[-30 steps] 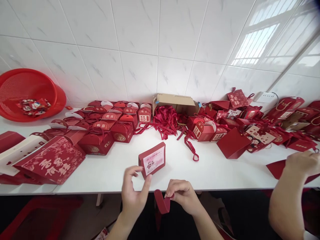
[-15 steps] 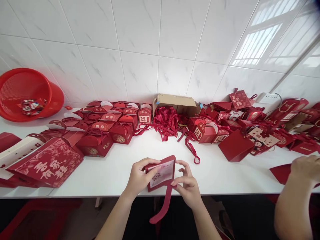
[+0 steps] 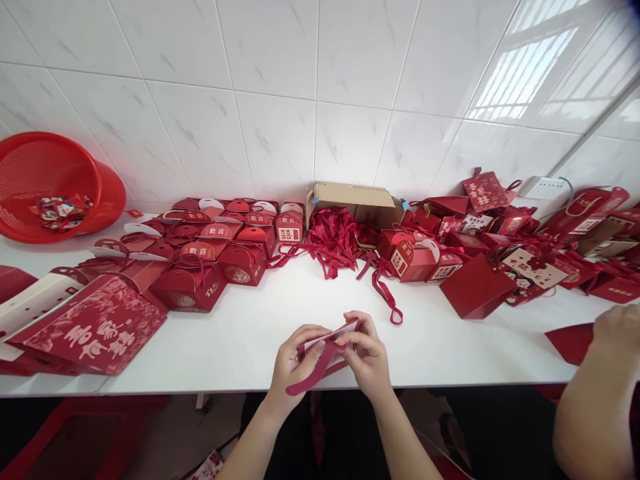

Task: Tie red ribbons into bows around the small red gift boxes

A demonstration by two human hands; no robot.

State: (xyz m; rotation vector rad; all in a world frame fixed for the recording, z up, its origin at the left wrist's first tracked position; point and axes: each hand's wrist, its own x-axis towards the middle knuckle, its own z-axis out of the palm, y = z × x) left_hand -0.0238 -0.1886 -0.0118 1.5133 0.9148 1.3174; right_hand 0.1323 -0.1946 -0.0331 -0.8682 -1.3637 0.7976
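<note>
Just above the table's front edge, a small flat red box point(image 3: 336, 366) with a pale printed face is held between my hands, tilted. My left hand point(image 3: 295, 357) grips its left side, thumb across the front. On the right side, fingers of my right hand point(image 3: 367, 353) wrap behind the box, and the thumb and forefinger pinch a dark pink ribbon strip point(image 3: 313, 378). The strip crosses the box's front and hangs to the lower left, by my left thumb. Part of the printed face is hidden by the ribbon and fingers.
Rows of red gift boxes point(image 3: 240, 263) stand at the left. Behind my hands, red ribbons point(image 3: 333, 237) spill from a cardboard box point(image 3: 355, 195). A red basket point(image 3: 107, 193) with wrapped sweets lies far left. More boxes point(image 3: 477, 287) and another person's arm point(image 3: 593, 400) are at the right.
The box has tipped, so its face shows less. My right hand has moved nearer the left one, bringing the ribbon up and across the box's front.
</note>
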